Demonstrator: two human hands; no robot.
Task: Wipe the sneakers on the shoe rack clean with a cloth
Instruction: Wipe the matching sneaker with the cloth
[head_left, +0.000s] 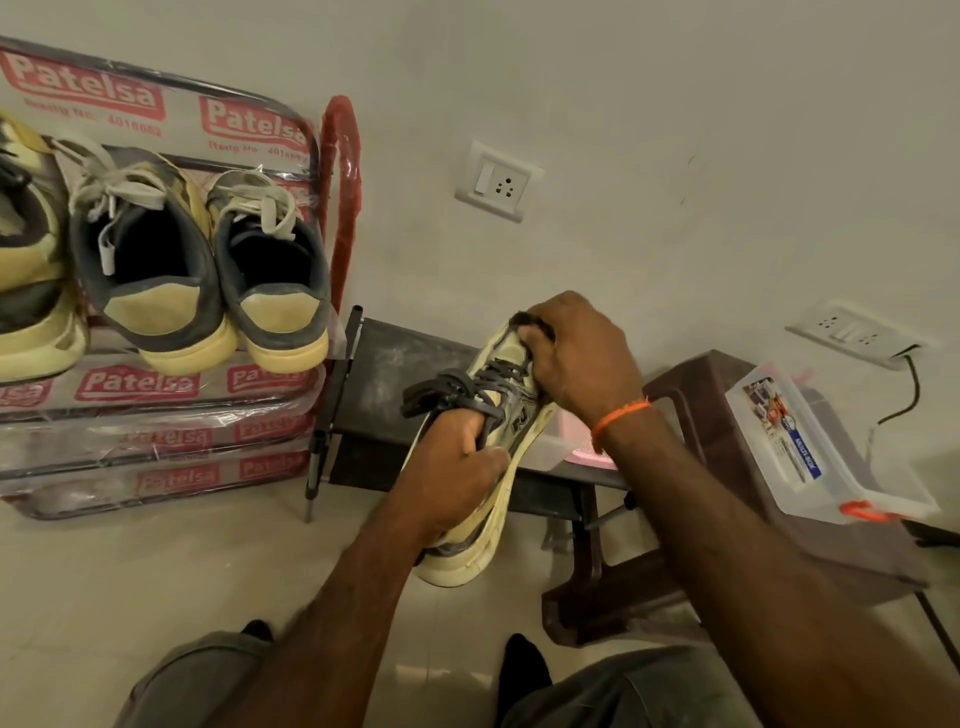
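While both hands hold one sneaker (511, 415) in the air, the other shoes wait on the shoe rack (156, 395).

Biggest is the shoe rack, wrapped in plastic, by the wall on the left, with a pair of sneakers (197, 270) sitting on its top shelf, heels out. Beside it stands a dark low table (384, 374), and the held sneaker hangs above it, toe pointing away. The left hand (452, 478) is wrapped tight around the heel part, near the dark laces. The right hand (582, 364) is curled over the toe end, squeezing something small and dark, maybe the cloth (530, 325); I cannot tell for sure. To wipe well, I think the left hand should keep the shoe steady while the right rubs firmly along the pale sole edge and turns the shoe to reach each side.
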